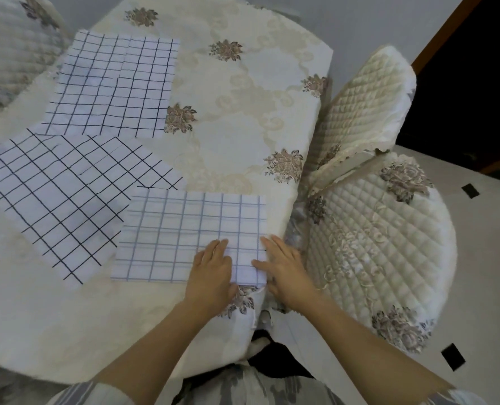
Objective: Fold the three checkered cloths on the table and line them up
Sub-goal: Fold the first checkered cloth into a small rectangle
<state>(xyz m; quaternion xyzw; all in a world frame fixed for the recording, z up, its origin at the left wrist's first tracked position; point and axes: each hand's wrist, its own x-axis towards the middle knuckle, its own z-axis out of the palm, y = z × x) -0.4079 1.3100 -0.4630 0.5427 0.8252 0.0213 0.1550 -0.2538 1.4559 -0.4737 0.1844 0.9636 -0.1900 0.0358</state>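
Striped clothing (242,387) fills the bottom of the view, and two bare forearms reach from it to the pale-blue checkered cloth (178,235), which lies at the near right corner of the table on a cream floral tablecloth (242,127).

Both hands lie flat on that cloth's near right corner. The left hand (210,267) rests palm down with straight fingers just inside the corner. The right hand (283,267) lies along the cloth's right edge, fingers straight and thumb on the fabric, gripping nothing. They seem to be pressing the corner flat and squaring it. The grid lines look doubled, so the cloth may already lie in two layers.

A dark-checked cloth (52,197) lies spread and skewed to the left of the pale-blue cloth, whose left edge overlaps it. Beyond both, further up the table, lies a second dark-checked cloth (111,86). Its grid breaks along a slanting line, perhaps a turned-over flap. Neither looks folded small, and nothing is lined up, so most of the task appears to remain.

The pale-blue cloth's right edge runs almost along the table's drop, so there is no room to slide it that way. A quilted chair (374,244) stands close beside that edge. Bare tablecloth stretches beyond the pale-blue cloth, giving room to fold away from the body and to set a row.
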